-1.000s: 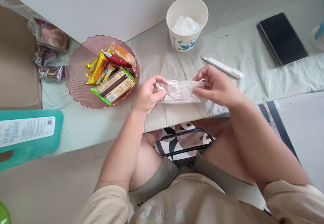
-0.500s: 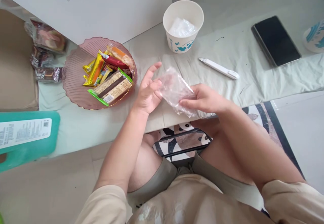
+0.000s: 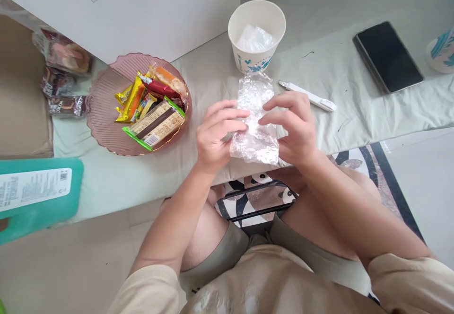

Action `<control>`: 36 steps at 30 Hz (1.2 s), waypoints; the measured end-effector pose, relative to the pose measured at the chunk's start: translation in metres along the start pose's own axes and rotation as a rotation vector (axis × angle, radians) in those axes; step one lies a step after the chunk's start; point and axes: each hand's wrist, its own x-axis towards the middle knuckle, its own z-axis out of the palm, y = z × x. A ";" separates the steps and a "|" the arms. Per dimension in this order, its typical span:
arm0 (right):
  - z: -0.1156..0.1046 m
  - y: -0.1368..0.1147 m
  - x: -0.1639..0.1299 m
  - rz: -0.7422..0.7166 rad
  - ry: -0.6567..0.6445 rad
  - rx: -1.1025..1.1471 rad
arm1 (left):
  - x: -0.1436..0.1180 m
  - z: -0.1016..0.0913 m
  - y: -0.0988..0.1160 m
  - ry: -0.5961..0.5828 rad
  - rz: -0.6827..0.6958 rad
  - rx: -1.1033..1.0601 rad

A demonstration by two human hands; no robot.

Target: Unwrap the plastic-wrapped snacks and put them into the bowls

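Observation:
Between my two hands is a crinkled clear plastic wrapper (image 3: pixel 254 146), held upright over the front part of the cloth-covered table. My left hand (image 3: pixel 216 139) grips its left side, fingers curled over the front face and thumb hidden behind. From the other side my right hand (image 3: pixel 294 127) pinches it with bent fingers. Just beyond the wrapper's top edge stands a white paper cup (image 3: pixel 253 61) with blue leaf prints, and crumpled clear plastic (image 3: pixel 256 39) lies inside it. A white utility knife (image 3: pixel 308 97) rests on the cloth right of the cup, partly behind my right hand.
A pink ribbed bowl (image 3: pixel 102 115) of wrapped snacks sits at left, with more wrapped snacks (image 3: pixel 67 106) beyond it. A teal board with a label (image 3: pixel 76 181) lies at front left. A phone (image 3: pixel 388 56) and another cup (image 3: pixel 443 51) are at right. A white panel (image 3: pixel 159 21) stands behind.
My left hand has come onto the wrapper, which it was only near before. The wrapper has turned from slanted to upright and looks longer. My right hand has shifted to its right side.

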 end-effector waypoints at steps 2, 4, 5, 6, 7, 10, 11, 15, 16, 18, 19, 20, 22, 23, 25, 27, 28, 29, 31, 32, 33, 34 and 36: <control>0.001 0.005 -0.004 -0.056 -0.058 -0.057 | 0.001 -0.002 -0.004 -0.051 0.078 0.084; 0.002 0.015 -0.008 -0.086 -0.174 -0.062 | 0.002 -0.005 -0.011 -0.126 0.092 0.204; 0.002 0.021 -0.011 -0.091 -0.244 -0.049 | 0.002 -0.006 -0.015 -0.172 0.079 0.271; 0.002 0.026 -0.013 -0.095 -0.314 -0.026 | 0.001 -0.008 -0.017 -0.220 0.062 0.333; 0.002 0.031 -0.014 -0.096 -0.372 0.001 | 0.000 -0.009 -0.019 -0.265 0.048 0.382; 0.000 0.037 -0.015 -0.086 -0.443 0.086 | -0.002 -0.011 -0.018 -0.356 0.044 0.466; 0.000 0.037 -0.015 -0.080 -0.444 0.115 | -0.003 -0.011 -0.017 -0.366 0.051 0.481; 0.000 0.030 -0.010 0.024 -0.440 0.204 | -0.003 -0.009 -0.014 -0.376 0.036 0.445; 0.000 0.029 -0.009 0.067 -0.438 0.218 | -0.003 -0.009 -0.014 -0.360 0.015 0.419; 0.003 0.027 -0.007 0.137 -0.430 0.237 | -0.004 -0.008 -0.014 -0.284 -0.036 0.386; 0.005 0.027 -0.006 0.156 -0.424 0.242 | -0.004 -0.007 -0.014 -0.232 -0.056 0.385; 0.007 0.027 -0.005 0.168 -0.417 0.245 | -0.004 -0.007 -0.015 -0.183 -0.069 0.391; 0.010 0.028 -0.003 0.185 -0.410 0.247 | -0.004 -0.005 -0.015 -0.131 -0.078 0.418; 0.012 0.029 -0.002 0.194 -0.408 0.251 | -0.003 -0.005 -0.015 -0.123 -0.084 0.435; 0.013 0.029 0.000 0.218 -0.389 0.262 | -0.002 -0.004 -0.016 -0.117 -0.109 0.475; 0.014 0.030 0.001 0.246 -0.341 0.261 | -0.002 -0.004 -0.016 -0.102 -0.146 0.534; 0.015 0.030 0.001 0.254 -0.315 0.257 | -0.001 -0.004 -0.016 -0.090 -0.161 0.567; 0.015 0.031 0.001 0.256 -0.295 0.253 | -0.001 -0.004 -0.016 -0.078 -0.173 0.598; 0.017 0.031 0.001 0.241 -0.282 0.251 | -0.001 -0.004 -0.016 -0.061 -0.191 0.645; 0.019 0.030 0.000 0.231 -0.285 0.251 | -0.001 -0.004 -0.017 -0.057 -0.196 0.659; 0.020 0.030 0.000 0.225 -0.288 0.250 | -0.001 -0.004 -0.017 -0.054 -0.198 0.669; 0.022 0.029 0.000 0.225 -0.293 0.245 | -0.001 -0.004 -0.018 -0.052 -0.196 0.680; 0.025 0.028 0.000 0.242 -0.297 0.221 | -0.001 -0.004 -0.020 -0.054 -0.178 0.698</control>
